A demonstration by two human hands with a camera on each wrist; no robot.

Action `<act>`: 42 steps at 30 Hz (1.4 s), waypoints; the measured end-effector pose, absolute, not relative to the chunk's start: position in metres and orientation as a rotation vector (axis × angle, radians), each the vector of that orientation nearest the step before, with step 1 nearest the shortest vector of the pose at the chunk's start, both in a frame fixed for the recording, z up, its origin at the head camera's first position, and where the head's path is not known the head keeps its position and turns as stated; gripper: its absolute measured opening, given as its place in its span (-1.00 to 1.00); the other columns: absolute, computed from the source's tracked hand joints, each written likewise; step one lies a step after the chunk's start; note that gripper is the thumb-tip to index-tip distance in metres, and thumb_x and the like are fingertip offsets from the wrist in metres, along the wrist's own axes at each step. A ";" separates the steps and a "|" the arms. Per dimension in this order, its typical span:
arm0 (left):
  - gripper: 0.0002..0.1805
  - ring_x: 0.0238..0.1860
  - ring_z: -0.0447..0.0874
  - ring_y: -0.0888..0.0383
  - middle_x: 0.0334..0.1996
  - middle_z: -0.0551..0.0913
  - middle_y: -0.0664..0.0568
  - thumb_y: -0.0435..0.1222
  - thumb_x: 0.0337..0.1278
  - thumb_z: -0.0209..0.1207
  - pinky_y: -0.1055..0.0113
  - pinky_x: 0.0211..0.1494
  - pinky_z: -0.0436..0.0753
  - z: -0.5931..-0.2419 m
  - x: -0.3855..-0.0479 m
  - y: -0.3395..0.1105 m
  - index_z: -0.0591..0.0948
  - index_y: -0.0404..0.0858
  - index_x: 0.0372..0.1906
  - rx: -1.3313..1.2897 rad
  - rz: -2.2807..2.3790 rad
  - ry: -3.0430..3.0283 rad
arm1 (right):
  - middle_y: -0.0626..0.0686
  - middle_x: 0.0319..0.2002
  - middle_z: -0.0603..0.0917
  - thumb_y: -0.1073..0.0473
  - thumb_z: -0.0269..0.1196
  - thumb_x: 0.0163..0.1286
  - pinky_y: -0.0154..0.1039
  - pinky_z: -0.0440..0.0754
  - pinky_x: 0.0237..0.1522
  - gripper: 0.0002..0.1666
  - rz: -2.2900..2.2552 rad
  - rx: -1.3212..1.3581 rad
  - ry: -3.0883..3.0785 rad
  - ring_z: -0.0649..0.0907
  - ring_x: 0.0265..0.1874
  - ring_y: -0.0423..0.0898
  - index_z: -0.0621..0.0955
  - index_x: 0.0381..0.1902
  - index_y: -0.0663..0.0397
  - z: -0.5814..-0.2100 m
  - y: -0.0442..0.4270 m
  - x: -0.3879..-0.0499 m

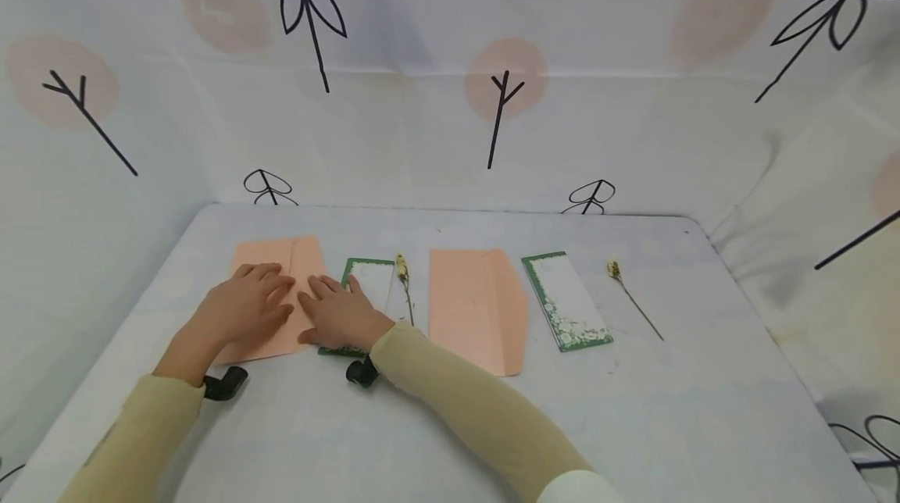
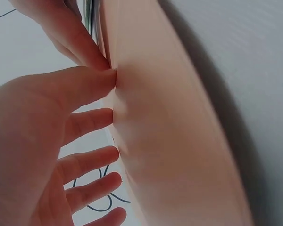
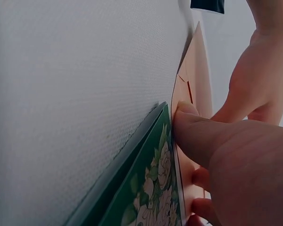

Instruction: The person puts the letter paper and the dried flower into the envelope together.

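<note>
At the left of the table a peach envelope (image 1: 307, 255) lies flat under both hands. My left hand (image 1: 242, 304) rests on its middle, the fingers extended and spread; in the left wrist view the fingertips of this hand (image 2: 52, 117) touch the envelope (image 2: 165, 127). My right hand (image 1: 342, 313) touches the envelope's right side, thumb and fingertips down on it. Beneath that hand is a green-bordered floral card (image 1: 378, 272), partly hidden. The right wrist view has the right thumb (image 3: 193, 127) on the envelope's edge, beside the green card (image 3: 153, 188).
Right of the hands lie a dried flower (image 1: 403, 272), a second peach envelope (image 1: 460, 308), another green-bordered card (image 1: 569, 300) and a second dried flower (image 1: 633, 298). A patterned cloth (image 1: 422, 136) hangs behind the white table (image 1: 668, 425).
</note>
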State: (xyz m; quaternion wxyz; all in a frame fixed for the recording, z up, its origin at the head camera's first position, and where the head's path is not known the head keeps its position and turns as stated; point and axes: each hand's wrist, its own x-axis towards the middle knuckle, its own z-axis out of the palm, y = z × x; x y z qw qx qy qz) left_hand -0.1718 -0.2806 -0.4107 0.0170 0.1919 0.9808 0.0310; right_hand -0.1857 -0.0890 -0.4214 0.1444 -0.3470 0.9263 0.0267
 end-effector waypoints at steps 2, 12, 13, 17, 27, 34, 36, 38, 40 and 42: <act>-0.51 0.28 0.30 -0.35 0.30 0.40 -0.32 -0.14 0.25 0.27 -0.25 0.10 0.48 -0.410 -0.174 -0.280 0.56 -0.28 0.21 0.601 0.085 3.059 | -0.14 0.59 -0.09 -0.47 -0.06 0.43 0.05 -0.03 0.46 -0.13 0.082 -0.999 2.669 -0.06 0.54 -0.19 0.09 0.58 -0.36 -0.421 -0.089 -0.186; -0.52 0.34 0.20 -0.36 0.35 0.32 -0.33 -0.15 0.24 0.16 -0.28 0.12 0.44 -0.404 -0.178 -0.274 0.55 -0.28 0.21 0.500 0.073 3.027 | -0.16 0.59 -0.09 -0.48 -0.07 0.42 0.04 -0.03 0.46 -0.12 0.096 -0.994 2.673 -0.06 0.54 -0.20 0.07 0.58 -0.39 -0.420 -0.090 -0.186; -0.52 0.31 0.21 -0.37 0.33 0.33 -0.33 -0.15 0.24 0.16 -0.28 0.09 0.46 -0.404 -0.178 -0.274 0.55 -0.27 0.21 0.493 0.064 3.029 | -0.16 0.59 -0.09 -0.48 -0.06 0.42 0.04 -0.03 0.46 -0.12 0.093 -0.992 2.674 -0.05 0.54 -0.20 0.07 0.58 -0.38 -0.420 -0.090 -0.185; -0.54 0.11 0.31 -0.33 0.12 0.41 -0.31 -0.12 0.22 0.16 -0.17 -0.18 0.57 -0.402 -0.177 -0.273 0.57 -0.23 0.17 0.491 0.006 3.059 | -0.16 0.59 -0.09 -0.48 -0.06 0.42 0.04 -0.03 0.46 -0.13 0.088 -0.988 2.674 -0.05 0.54 -0.20 0.08 0.58 -0.38 -0.420 -0.090 -0.184; -0.51 -0.27 0.57 -0.09 -0.20 0.58 -0.16 -0.06 0.20 0.21 -0.05 -0.39 0.59 -0.403 -0.190 -0.278 0.52 -0.29 0.11 0.483 -0.004 3.039 | -0.16 0.59 -0.11 -0.48 -0.06 0.42 0.03 -0.04 0.47 -0.12 0.085 -0.971 2.661 -0.07 0.54 -0.20 0.06 0.58 -0.40 -0.420 -0.090 -0.185; -0.59 -0.48 0.53 0.08 -0.41 0.57 0.02 -0.10 0.16 0.17 0.12 -0.46 0.51 -0.406 -0.205 -0.285 0.49 -0.23 0.03 0.508 0.063 2.976 | -0.17 0.59 -0.10 -0.48 -0.05 0.41 0.03 -0.04 0.47 -0.12 0.085 -0.973 2.663 -0.06 0.54 -0.20 0.07 0.57 -0.41 -0.420 -0.090 -0.186; -0.66 -0.53 0.45 0.12 -0.50 0.49 0.08 -0.10 0.13 0.16 0.17 -0.49 0.43 -0.407 -0.208 -0.287 0.48 -0.16 -0.04 0.506 0.085 2.957 | -0.17 0.59 -0.10 -0.49 -0.05 0.40 0.04 -0.05 0.47 -0.12 0.084 -0.972 2.664 -0.06 0.54 -0.20 0.07 0.57 -0.41 -0.420 -0.091 -0.186; -0.69 -0.54 0.40 0.13 -0.54 0.43 0.09 -0.10 0.11 0.16 0.20 -0.50 0.36 -0.407 -0.209 -0.289 0.48 -0.12 -0.07 0.504 0.109 2.944 | -0.17 0.58 -0.10 -0.49 -0.05 0.40 0.04 -0.05 0.47 -0.12 0.085 -0.969 2.664 -0.06 0.54 -0.21 0.07 0.57 -0.42 -0.420 -0.091 -0.186; -0.70 -0.57 0.38 0.14 -0.57 0.40 0.09 -0.10 0.10 0.16 0.22 -0.51 0.33 -0.408 -0.210 -0.290 0.48 -0.10 -0.08 0.503 0.142 2.933 | -0.18 0.58 -0.09 -0.50 -0.04 0.39 0.04 -0.06 0.47 -0.11 0.082 -0.966 2.664 -0.06 0.54 -0.21 0.08 0.57 -0.42 -0.420 -0.091 -0.187; -0.70 -0.58 0.37 0.14 -0.59 0.38 0.09 -0.10 0.11 0.17 0.23 -0.52 0.31 -0.408 -0.210 -0.291 0.47 -0.11 -0.08 0.512 0.179 2.924 | -0.18 0.58 -0.09 -0.50 -0.04 0.39 0.04 -0.06 0.47 -0.11 0.078 -0.969 2.666 -0.05 0.54 -0.21 0.08 0.57 -0.42 -0.421 -0.090 -0.187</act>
